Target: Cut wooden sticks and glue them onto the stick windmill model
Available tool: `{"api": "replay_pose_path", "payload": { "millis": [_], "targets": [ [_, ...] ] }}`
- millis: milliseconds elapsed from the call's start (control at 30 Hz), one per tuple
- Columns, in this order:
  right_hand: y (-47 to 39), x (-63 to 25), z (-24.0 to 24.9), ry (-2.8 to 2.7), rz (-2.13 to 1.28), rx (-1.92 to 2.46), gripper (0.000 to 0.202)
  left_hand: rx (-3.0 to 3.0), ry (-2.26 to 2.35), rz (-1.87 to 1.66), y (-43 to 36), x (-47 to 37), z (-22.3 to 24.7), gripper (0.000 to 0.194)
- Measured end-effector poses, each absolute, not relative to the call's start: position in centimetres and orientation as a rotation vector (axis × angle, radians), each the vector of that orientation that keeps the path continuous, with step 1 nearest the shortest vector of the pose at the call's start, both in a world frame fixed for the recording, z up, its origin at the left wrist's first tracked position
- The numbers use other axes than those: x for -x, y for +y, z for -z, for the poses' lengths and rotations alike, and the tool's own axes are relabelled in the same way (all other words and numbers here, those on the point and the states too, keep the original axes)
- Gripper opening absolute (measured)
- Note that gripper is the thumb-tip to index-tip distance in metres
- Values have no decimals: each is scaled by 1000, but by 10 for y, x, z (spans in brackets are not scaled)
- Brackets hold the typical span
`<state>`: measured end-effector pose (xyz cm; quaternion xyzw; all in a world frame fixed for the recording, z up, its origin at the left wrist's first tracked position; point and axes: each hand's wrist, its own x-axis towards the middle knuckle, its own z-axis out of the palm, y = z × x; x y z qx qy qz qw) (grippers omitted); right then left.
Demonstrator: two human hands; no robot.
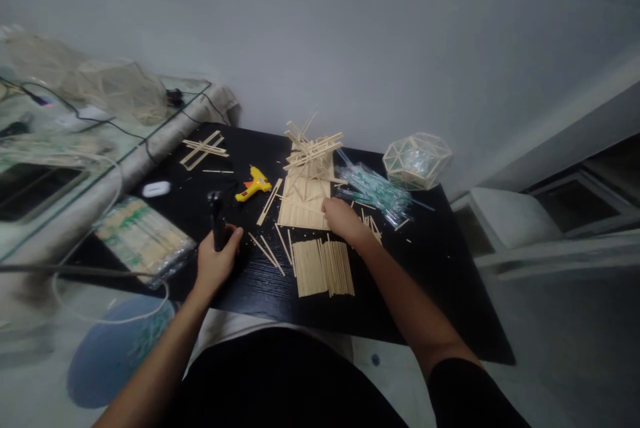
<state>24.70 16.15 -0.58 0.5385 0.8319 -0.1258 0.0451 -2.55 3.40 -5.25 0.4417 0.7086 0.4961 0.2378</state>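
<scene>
So the left hand point(217, 260) is gripping a black tool point(217, 221) upright near the left side of the table, and it's too dark to say exactly what the tool is. The right hand point(345, 220) is reaching across with its fingers drawn in close, hovering at or touching the right edge of a flat layer of pale wooden sticks point(303, 211); I can't tell if it's pinching one. Just below that, toward the person, a neat batch of sticks point(323, 268) is lying side by side, with a few loose sticks point(267, 253) scattering off to its left. A messy stick pile point(314, 151) is sitting on the far end of the flat layer. The yellow glue gun point(254, 185) is lying between the left hand and that pile, and some crossed sticks point(204, 150) are resting farther back left. Over on the right, clear plastic wrappers point(377, 188) are spreading out beside a faceted stick frame point(417, 161). A wrapped stick pack point(145, 238) is lying at the left edge of the black table point(425, 268), above a blue bin point(117, 355).
</scene>
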Motion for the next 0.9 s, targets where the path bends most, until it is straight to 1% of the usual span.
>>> {"api": "replay_pose_path", "payload": {
  "millis": [200,433,500,567,633,700,800,900],
  "targets": [
    [156,-245,-4,2569,420,-1695,23,-1468,1866,-1262,32,23,59,37],
    [156,-262,-38,2787,548,-1787,19,-1504,1840,-1255,31,22,58,37],
    [157,-270,-47,2964,886,-1886,12,-1498,1844,-1268,31,22,57,36],
    [159,-278,-53,3063,1326,-1897,8,-1487,1851,-1268,31,21,57,37],
    [160,-284,-56,3061,1775,-1843,11,-1481,1858,-1255,31,21,57,38],
    [161,-288,-59,2993,2122,-1816,18,-1490,1858,-1240,31,20,57,37],
    [157,-290,-64,2907,2416,-1817,27,-1526,1856,-1221,30,20,57,36],
    [150,-289,-69,2858,2549,-1736,30,-1577,1857,-1188,31,20,58,37]
  ]
}}
